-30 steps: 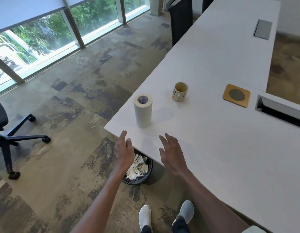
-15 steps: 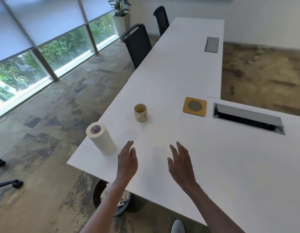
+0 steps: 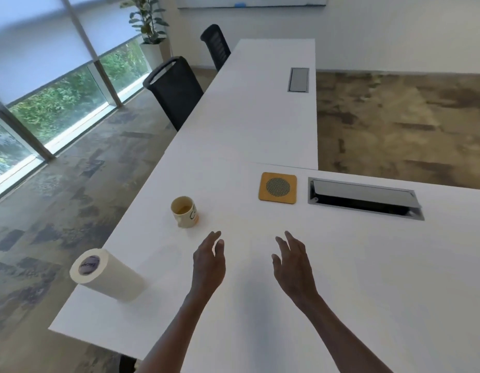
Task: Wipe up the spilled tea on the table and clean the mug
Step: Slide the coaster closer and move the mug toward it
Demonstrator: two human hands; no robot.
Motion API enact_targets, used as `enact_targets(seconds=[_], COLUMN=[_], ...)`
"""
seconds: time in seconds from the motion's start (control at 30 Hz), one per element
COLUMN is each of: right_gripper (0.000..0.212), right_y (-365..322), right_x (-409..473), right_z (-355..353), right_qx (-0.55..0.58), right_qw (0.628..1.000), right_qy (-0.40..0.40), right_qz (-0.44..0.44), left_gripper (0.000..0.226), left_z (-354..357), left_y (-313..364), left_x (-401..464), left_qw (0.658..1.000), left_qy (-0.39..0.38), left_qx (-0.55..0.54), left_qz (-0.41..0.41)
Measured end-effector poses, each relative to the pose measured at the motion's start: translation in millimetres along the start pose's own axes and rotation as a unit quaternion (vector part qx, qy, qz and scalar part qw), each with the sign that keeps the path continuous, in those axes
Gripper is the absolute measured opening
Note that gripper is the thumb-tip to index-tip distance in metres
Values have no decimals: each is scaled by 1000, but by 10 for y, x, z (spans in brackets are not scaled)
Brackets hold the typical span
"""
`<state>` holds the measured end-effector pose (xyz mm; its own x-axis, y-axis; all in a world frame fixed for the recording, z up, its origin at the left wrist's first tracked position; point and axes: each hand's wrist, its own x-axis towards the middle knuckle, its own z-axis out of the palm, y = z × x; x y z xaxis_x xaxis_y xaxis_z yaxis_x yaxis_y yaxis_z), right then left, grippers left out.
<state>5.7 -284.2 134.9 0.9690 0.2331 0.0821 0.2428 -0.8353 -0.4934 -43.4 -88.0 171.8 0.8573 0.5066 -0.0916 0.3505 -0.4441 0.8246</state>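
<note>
A cream mug [image 3: 185, 212] with an orange mark stands upright on the white table [image 3: 341, 265], with a little tea-coloured liquid inside. A roll of paper towel [image 3: 107, 278] stands near the table's left corner. A faint yellowish sheen lies on the table right of the mug; I cannot tell if it is tea. My left hand [image 3: 208, 263] hovers just below the mug, fingers apart and empty. My right hand [image 3: 294, 265] hovers beside it to the right, also empty with fingers spread.
An orange square coaster [image 3: 278, 187] lies beyond my right hand, next to an open cable hatch [image 3: 364, 197]. A second, closed hatch [image 3: 298, 79] sits farther up the table. Two black chairs [image 3: 175, 90] stand at the left edge. A dark bin edge [image 3: 127, 363] shows under the table.
My view has swung up and right, and both hands have moved forward over the table toward the mug. The paper towel roll now sits to my left; the bin is almost out of sight.
</note>
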Motion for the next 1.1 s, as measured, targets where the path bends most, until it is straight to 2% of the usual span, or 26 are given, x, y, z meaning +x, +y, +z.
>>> enact_targets(seconds=[0.3,0.4,0.57,0.7,0.93,1.03,1.1], right_gripper=[39,37,35,30,45,32,23], right_y=[374,508,740,940,1150,1170,1177], right_x=[969,1312,1867,2199,2593,2666,2685], right_z=[216,311,497,680,880,950,985], right_qx=[16,52,123,135,137,126,116], right_qw=[997,990,968,956,946,944,945], right_qy=[9,12,10,21,8,1,1], right_qz=[79,127,220,258,295,306,305], left_gripper=[35,39,33,42,45,49,41], left_z=[481,702,1154,1517,1927,2021,2075], left_y=[67,83,16,-51,-107,-101,-82], left_x=[1132,1555,2121,2383,2656,2750,2799], left_qw=[998,997,992,987,987,987,986], left_qy=[-49,-74,-120,-151,-151,-152,-156], left_qx=[33,31,44,38,35,38,49], left_qz=[31,16,-21,-41,-49,-41,-27])
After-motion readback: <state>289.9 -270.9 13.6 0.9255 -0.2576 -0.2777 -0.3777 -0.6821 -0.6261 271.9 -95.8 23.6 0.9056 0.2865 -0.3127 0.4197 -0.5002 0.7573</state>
